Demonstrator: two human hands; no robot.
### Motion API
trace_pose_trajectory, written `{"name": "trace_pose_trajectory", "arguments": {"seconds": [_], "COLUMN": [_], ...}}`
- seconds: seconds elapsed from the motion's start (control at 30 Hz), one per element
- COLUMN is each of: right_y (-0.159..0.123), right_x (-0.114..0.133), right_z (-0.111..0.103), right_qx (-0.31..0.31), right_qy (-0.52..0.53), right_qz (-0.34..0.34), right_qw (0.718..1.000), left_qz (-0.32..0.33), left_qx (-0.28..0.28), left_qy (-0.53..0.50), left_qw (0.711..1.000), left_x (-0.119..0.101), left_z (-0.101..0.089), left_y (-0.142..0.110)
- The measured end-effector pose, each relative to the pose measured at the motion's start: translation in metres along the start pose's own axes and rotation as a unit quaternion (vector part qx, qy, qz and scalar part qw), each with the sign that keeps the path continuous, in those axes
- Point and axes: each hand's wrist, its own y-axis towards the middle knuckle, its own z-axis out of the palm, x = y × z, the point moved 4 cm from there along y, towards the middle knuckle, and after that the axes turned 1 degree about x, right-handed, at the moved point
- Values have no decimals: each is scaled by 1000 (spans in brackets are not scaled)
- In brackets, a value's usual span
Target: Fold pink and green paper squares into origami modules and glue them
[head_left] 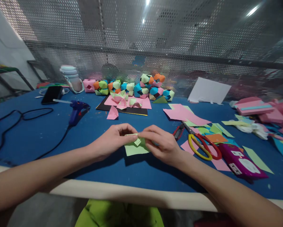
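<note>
A light green sheet of paper (134,150) is held just above the blue table, its far part folded over near the middle. My left hand (116,138) pinches its upper left side between thumb and fingers. At the upper right side my right hand (161,142) grips the same paper, with the fingertips of both hands almost meeting at the fold. Fingers cover the paper's far edge. Beyond the hands lie a folded pink paper piece (113,113) and a black sheet (132,110) bearing pink and green folded pieces.
A blue glue gun (75,113) with a trailing cord and a phone (51,95) lie left. Red-and-yellow scissors (204,146), paper scraps (217,137) and a purple packet (242,162) lie right. Several colourful paper balls (141,90) line the back by a bottle (71,78).
</note>
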Motion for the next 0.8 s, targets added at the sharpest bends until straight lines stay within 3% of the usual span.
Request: {"name": "trace_pose_trajectory", "arguments": {"seconds": [0.1,0.27,0.53,0.8], "right_y": [1,2,-1,2], "right_x": [-2,-3,0,-4], "right_z": [0,3,6,3], "right_qx": [-30,-24,-27,11], "right_qy": [48,82,75,99], "right_qz": [56,129,89,127], "right_qw": [997,988,993,987], "left_qz": [-4,-6,-10,-11], "left_qx": [-1,-4,-13,-14], "left_qy": [0,13,22,42], "left_qw": [1000,1000,1000,999], "left_x": [1,0,2,5], "left_z": [-1,0,3,0], "left_y": [0,0,0,2]}}
